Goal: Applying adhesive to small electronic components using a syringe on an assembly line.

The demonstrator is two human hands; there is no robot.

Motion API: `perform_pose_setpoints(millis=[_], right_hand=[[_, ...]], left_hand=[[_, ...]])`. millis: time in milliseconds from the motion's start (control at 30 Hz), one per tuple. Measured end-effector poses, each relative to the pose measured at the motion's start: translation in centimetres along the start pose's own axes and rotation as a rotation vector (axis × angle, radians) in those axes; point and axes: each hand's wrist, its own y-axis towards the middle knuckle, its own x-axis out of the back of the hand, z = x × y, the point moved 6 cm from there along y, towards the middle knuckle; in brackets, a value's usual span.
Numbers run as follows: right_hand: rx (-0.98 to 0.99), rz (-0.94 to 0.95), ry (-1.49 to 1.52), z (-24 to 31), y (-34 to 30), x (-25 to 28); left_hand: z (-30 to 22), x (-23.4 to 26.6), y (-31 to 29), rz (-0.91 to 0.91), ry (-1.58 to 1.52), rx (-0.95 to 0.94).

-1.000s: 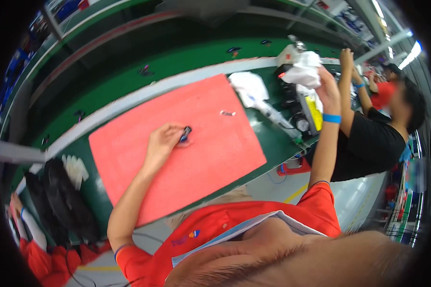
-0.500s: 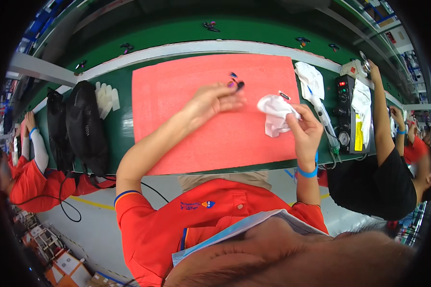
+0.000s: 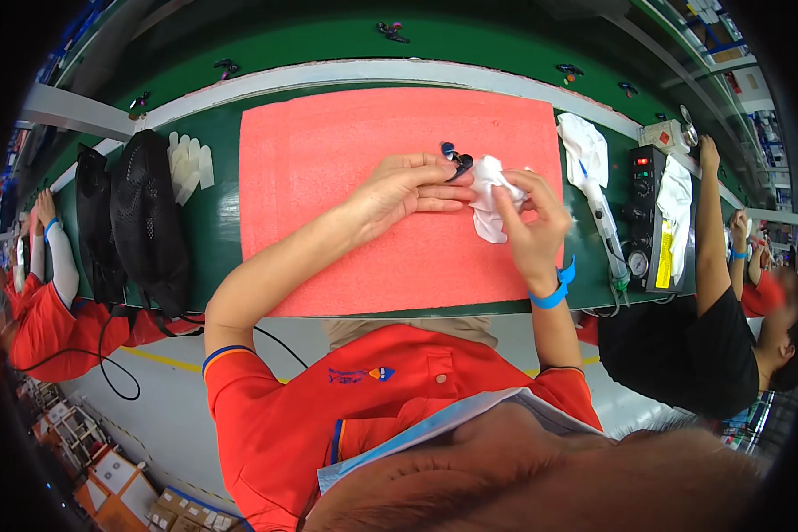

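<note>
The left hand [image 3: 412, 184] has its grip clamped, thumb against fingers, on a small dark piece [image 3: 459, 163] with rounded, glossy ends. The right hand [image 3: 534, 222] pinches a crumpled white cloth [image 3: 488, 197] between thumb and fingers, and the cloth sits right beside the dark piece; whether the two touch cannot be told. A blue wristband [image 3: 554, 288] circles the right wrist.

Both hands work over a pink foam mat [image 3: 328, 160], the dark piece being right of the mat's middle and nearer its far edge than its near one. The mat spans the green surface [image 3: 217, 239] from close to the far edge almost to the near edge.

Off the mat's left edge lie white gloves [image 3: 186, 166], with a black mesh bag [image 3: 151, 217] and a slimmer black pouch [image 3: 104, 230] farther left, both reaching toward the near edge. Off the mat's far right corner is a folded white rag [image 3: 582, 142]; a white pen-like tool [image 3: 603, 222] runs from it toward the near edge. Farther right stands a black control box [image 3: 643, 208] with a red-lit display and a round gauge, a white wipe [image 3: 675, 199] draped over it.

A white rail [image 3: 328, 78] borders the far edge, and beyond it small dark parts [image 3: 392, 34] lie spaced along a green strip [image 3: 310, 44]. A co-worker in black [image 3: 683, 350] is at the right, another in red [image 3: 53, 332] at the left.
</note>
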Motion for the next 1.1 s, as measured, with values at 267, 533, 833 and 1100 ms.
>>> perform_pose_setpoints(millis=[267,533,833,1100], right_hand=[[0.287,0.104,-0.163,2.2,-0.6,-2.5],[0.148,-0.029,-0.319,0.5,0.2,-0.9],[-0.064,-0.115,0.093,-1.0,0.3,0.6],[-0.119,-0.077,0.137,-1.3,0.3,0.8]], left_hand=[[1.1,0.0,0.1,-0.007,0.003,-0.007],[0.6,-0.4,-0.1,0.025,0.051,0.012],[-0.2,0.1,0.1,0.006,0.321,-0.135],[-2.4,-2.3,-1.8,-0.15,1.246,-0.888]])
